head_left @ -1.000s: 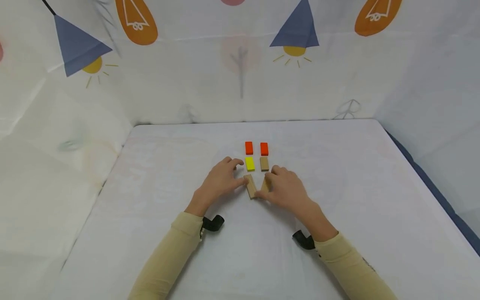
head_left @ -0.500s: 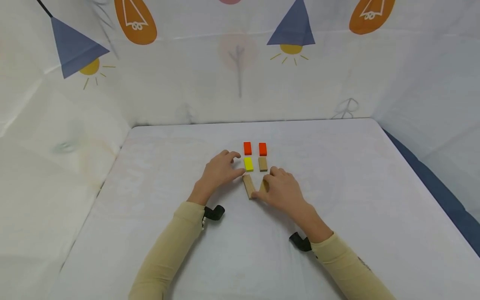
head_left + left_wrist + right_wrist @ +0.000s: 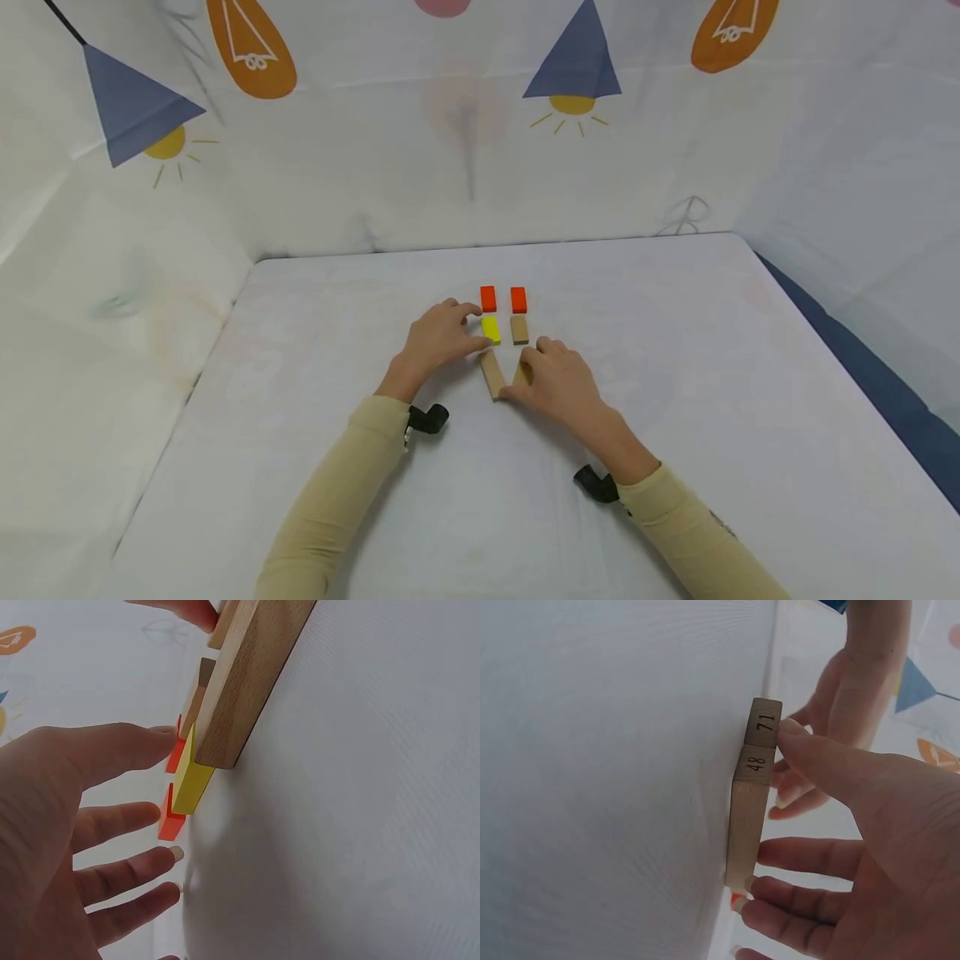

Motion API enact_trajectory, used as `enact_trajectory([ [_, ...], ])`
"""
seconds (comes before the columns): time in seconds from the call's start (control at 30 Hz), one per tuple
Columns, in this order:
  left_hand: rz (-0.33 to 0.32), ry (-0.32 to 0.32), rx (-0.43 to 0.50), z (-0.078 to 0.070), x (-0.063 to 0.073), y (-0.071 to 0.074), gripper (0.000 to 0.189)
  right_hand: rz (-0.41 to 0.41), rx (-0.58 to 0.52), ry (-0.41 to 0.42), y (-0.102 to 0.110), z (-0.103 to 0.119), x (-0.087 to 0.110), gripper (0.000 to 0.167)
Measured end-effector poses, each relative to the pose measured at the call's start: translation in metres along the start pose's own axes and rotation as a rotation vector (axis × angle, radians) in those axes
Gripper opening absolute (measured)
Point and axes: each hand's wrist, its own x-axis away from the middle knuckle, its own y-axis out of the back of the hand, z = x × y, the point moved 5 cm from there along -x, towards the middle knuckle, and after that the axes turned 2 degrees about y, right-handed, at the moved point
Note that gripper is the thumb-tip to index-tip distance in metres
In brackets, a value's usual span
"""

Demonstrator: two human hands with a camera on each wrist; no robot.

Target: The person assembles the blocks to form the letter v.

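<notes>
Two long wooden blocks form a V on the white table, their near ends together. My right hand [image 3: 558, 379] holds the right long block [image 3: 522, 375], fingers toward its far end and thumb where the near ends meet. In the right wrist view, these ends read 71 and 48, with the thumb tip [image 3: 793, 729] at the 71 block. The left long block [image 3: 244, 690] lies below my left hand [image 3: 442, 333], whose fingers are spread and hold nothing. Its thumb overlaps the near end of the yellow block [image 3: 491, 328] in the head view.
Beyond the V lie a short wooden block [image 3: 520, 327] beside the yellow one, and a left red block [image 3: 488, 298] and a right red block [image 3: 519, 300] farther back. A printed white cloth [image 3: 337, 167] hangs behind the table [image 3: 637, 333].
My left hand has drawn back from the left long block toward the yellow block. The right hand keeps its place at the right long block. The head view has shifted slightly.
</notes>
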Motion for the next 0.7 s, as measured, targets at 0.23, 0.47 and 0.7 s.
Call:
enact_trajectory([
  [0.23,0.018,-0.024,-0.041,-0.0022,-0.0021,-0.003,0.059,0.026,-0.017,-0.038,-0.0031,0.002,0.0022,0.05],
  [0.47,0.029,-0.025,-0.045,-0.0064,0.0005,-0.0002,0.061,0.043,-0.051,-0.083,-0.005,0.0037,0.0047,0.05],
  [0.7,0.029,-0.046,-0.074,-0.0086,0.0014,0.0011,0.058,0.041,-0.042,-0.095,-0.0052,0.0071,0.0074,0.049],
])
